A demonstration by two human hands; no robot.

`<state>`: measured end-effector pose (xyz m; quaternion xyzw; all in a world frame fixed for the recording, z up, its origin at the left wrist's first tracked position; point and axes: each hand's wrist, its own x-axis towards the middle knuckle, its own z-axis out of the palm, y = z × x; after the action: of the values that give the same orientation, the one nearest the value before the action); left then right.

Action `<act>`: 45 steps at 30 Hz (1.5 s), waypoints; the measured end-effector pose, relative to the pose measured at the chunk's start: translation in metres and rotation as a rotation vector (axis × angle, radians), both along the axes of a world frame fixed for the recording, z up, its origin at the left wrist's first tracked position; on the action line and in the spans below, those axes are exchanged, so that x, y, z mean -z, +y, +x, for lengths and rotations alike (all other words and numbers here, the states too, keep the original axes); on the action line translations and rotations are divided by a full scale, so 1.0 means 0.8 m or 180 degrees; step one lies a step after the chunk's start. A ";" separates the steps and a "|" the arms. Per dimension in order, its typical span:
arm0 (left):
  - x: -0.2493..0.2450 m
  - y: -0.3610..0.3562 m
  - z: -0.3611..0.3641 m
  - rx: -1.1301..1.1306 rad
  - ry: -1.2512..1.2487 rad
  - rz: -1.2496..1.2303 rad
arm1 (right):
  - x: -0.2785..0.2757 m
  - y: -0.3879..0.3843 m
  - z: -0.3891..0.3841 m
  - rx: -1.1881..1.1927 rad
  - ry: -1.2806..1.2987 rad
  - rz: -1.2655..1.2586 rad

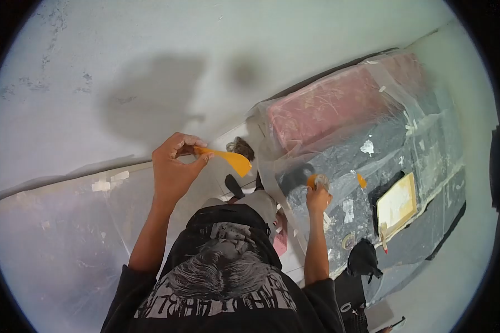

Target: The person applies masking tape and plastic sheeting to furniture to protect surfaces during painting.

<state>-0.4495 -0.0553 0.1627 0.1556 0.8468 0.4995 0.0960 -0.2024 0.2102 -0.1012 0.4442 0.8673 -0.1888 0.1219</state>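
Pinched between the thumb and fingers of my left hand [178,161] is a curled strip of orange tape [233,160], its free end hanging to the right. My left hand is raised near the pale wall. My right hand [319,198] is closed around what looks like a roll of orange tape [312,181], partly hidden by the fingers. It is above the dark plastic-covered surface [300,194]. A small orange piece [361,181] lies on that covering to the right.
A reddish cushion-like block [328,105] lies under clear plastic. Nearer are a yellow-rimmed tray [396,204], a brush [384,241], a ring-shaped roll [348,241] and a black bag [364,258]. At left, plastic sheeting [66,238] covers another surface. A dark bundle [240,148] sits on the floor.
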 end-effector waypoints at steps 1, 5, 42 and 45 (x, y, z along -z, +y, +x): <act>0.002 0.000 0.000 0.0019 -0.0079 -0.0014 | 0.044 0.003 0.020 -0.0046 -0.0054 0.0122; -0.008 0.004 0.003 -0.0169 -0.0249 -0.0039 | 0.115 0.011 0.054 0.0027 -0.0561 0.0002; -0.209 -0.204 0.083 -0.0760 0.2504 0.1295 | -0.495 -0.330 -0.347 -0.4617 0.3892 -0.5320; -0.210 -0.187 0.081 -0.0787 0.2810 0.1333 | -0.496 -0.327 -0.369 -0.4799 0.3740 -0.5545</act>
<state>-0.3844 -0.2049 0.3307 0.2664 0.7004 0.5529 -0.3645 -0.4972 -0.0510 0.2955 -0.5259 0.4178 -0.7393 0.0481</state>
